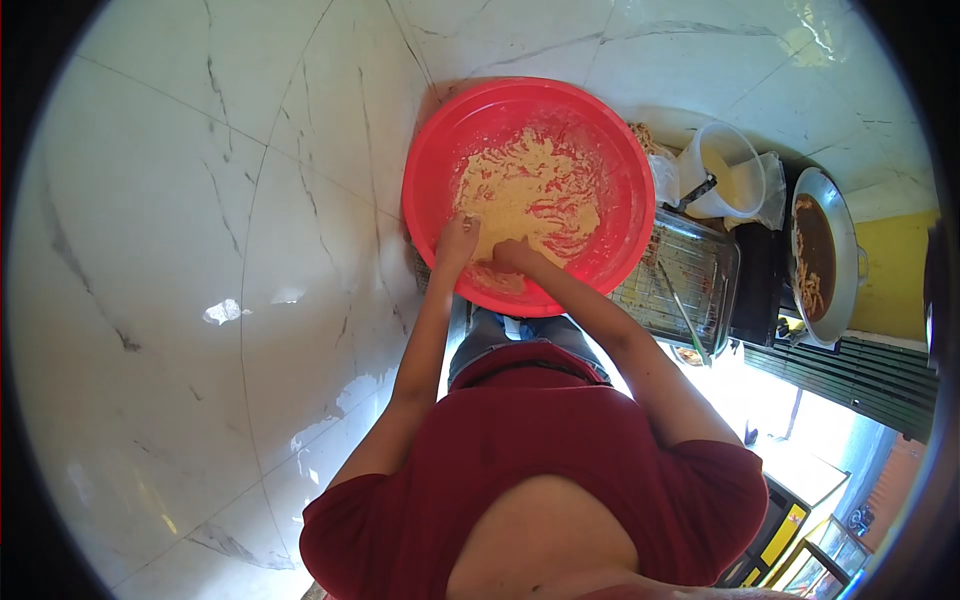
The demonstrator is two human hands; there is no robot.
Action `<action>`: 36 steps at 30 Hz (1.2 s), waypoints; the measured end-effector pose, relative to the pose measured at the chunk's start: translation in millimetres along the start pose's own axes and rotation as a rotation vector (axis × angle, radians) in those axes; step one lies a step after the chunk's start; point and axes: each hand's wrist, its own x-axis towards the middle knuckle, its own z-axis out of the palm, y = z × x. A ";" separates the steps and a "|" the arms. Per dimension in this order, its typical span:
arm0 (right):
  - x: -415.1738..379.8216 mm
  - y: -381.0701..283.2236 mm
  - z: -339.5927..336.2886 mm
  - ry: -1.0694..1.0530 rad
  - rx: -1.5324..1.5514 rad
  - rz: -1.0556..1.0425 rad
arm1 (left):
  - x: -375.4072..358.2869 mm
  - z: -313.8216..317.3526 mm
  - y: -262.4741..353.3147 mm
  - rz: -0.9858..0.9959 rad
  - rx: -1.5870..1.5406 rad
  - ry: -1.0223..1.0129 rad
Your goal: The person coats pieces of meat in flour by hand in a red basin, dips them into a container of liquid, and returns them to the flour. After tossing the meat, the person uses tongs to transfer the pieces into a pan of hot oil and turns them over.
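L hand (458, 240) and R hand (515, 256) at pale-yellow crumbly mix (530, 190), near edge of wide round red plastic basin (435, 170); fingers partly hidden, grip: can't tell. Mix spreads twd far rim. Poss. risk: hard sweep twd R rim spills mix onto rect. wire-racked tray (715, 250) alongside.

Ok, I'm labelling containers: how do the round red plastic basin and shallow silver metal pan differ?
The red basin looks larger than the silver pan. The basin holds pale yellow mixture; the pan holds dark liquid with light-brown pieces. The left hand and right hand are in the basin; neither touches the pan. Both containers are round and open-topped.
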 end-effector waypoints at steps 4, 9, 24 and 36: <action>-32.6 32.3 -38.6 0.062 -0.258 0.058 | 2.1 3.8 2.9 -0.113 0.297 -0.177; -26.1 112.9 -36.0 0.074 0.172 0.347 | 19.8 61.6 -18.6 -0.349 0.318 -0.593; -31.1 106.2 -60.8 0.131 1.075 0.192 | 42.7 45.2 30.5 -0.141 -0.302 -0.640; 45.1 71.1 26.4 0.287 0.366 0.091 | 53.1 27.4 -57.0 -0.155 0.176 -0.351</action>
